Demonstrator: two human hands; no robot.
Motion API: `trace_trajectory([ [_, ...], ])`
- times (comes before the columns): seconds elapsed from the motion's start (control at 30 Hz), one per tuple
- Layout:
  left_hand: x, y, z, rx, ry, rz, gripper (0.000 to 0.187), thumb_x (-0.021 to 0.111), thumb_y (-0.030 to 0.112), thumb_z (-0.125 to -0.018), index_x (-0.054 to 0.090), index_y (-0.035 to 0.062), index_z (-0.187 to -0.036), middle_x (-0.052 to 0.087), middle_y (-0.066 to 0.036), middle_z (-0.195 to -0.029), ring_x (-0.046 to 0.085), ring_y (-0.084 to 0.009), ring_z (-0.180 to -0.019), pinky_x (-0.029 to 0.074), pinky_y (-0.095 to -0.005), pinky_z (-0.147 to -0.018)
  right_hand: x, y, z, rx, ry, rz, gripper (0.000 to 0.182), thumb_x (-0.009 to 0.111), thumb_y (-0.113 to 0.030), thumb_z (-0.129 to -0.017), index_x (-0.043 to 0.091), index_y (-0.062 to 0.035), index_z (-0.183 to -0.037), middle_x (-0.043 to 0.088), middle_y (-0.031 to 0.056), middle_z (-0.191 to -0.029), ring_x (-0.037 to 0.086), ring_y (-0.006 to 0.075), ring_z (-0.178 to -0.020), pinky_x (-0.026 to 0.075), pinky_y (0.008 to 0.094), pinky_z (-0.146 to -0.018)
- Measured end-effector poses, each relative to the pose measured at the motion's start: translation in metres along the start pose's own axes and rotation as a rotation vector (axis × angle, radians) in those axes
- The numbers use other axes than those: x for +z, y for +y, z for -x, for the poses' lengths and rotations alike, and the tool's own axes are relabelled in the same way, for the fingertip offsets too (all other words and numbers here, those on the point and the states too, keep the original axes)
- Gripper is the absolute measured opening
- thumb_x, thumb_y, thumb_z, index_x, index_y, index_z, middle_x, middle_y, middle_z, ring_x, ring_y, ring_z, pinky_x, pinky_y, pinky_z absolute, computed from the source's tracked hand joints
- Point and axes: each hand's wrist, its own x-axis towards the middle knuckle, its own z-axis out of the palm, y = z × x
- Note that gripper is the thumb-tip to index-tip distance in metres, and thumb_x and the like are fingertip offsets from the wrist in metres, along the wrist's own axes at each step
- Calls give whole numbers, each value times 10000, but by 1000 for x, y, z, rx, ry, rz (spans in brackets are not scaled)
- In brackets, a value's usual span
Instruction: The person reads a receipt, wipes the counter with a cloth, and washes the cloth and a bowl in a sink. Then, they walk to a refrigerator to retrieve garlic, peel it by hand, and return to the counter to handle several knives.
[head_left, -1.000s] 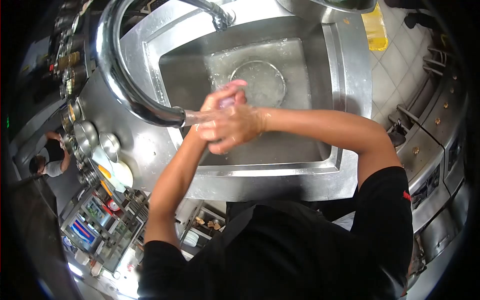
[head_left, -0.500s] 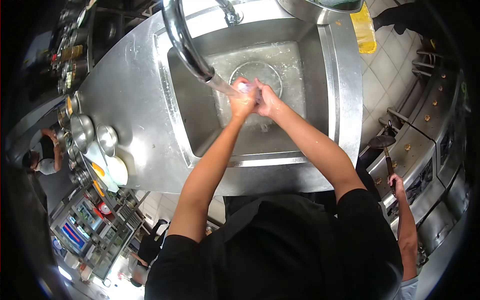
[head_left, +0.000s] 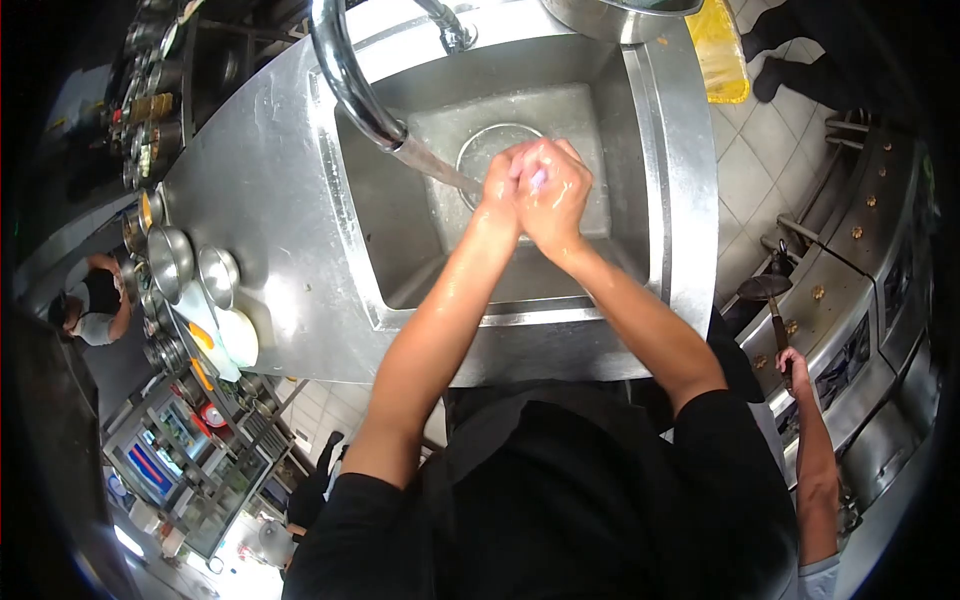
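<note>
Over the sink basin [head_left: 405, 275], my left hand [head_left: 500, 182] and my right hand [head_left: 557, 192] are clasped together, wet and shiny. The right hand's fingers wrap around the left, which is partly covered. A small pale, pinkish bright spot shows on the right hand. Water [head_left: 440, 168] runs from the curved metal faucet [head_left: 365, 105] toward my left wrist. Below the hands, a round drain ring [head_left: 470, 150] is set in the basin floor.
Metal bowls [head_left: 170, 262] and a white plate [head_left: 237, 338] stand at the counter's left edge. A large metal pot [head_left: 625, 25] is at the back, near a yellow tray [head_left: 718, 60]. At the right, another person's hand [head_left: 793, 370] holds a ladle [head_left: 765, 290] by the stoves.
My clasped hands have shifted right, away from the faucet mouth, and the right hand has turned over the left. The stream now falls beside the left wrist.
</note>
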Motion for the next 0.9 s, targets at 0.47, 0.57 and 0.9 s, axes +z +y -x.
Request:
trace_trajectory([
  [0.47, 28, 103, 65, -353, 72, -976, 189, 486, 179, -887, 435, 101, -723, 437, 0, -656, 422, -112, -570, 345, -250, -494, 45, 12, 0, -1232, -761, -178, 127, 576, -199, -575, 459, -157, -597, 475, -20, -684, 503, 157, -675, 394, 283, -574],
  [0.57, -73, 102, 63, 138, 49, -214, 159, 528, 220, -871, 514, 67, -832, 593, -71, -803, 590, -209, -777, 515, -319, -681, 71, 53, 3, -918, -720, -59, 150, 575, -203, -708, 587, -158, -851, 568, 39, -927, 546, 208, -842, 434, 322, -632],
  [0.9, -41, 53, 38, 155, 292, -615, 179, 553, 116, -847, 532, 5, -985, 577, -109, -976, 577, -180, -846, 477, -297, -763, 69, 17, -104, -13, -318, 248, 343, 598, -333, -817, 591, -47, -1006, 568, 51, -632, 493, 140, -496, 412, 287, -517],
])
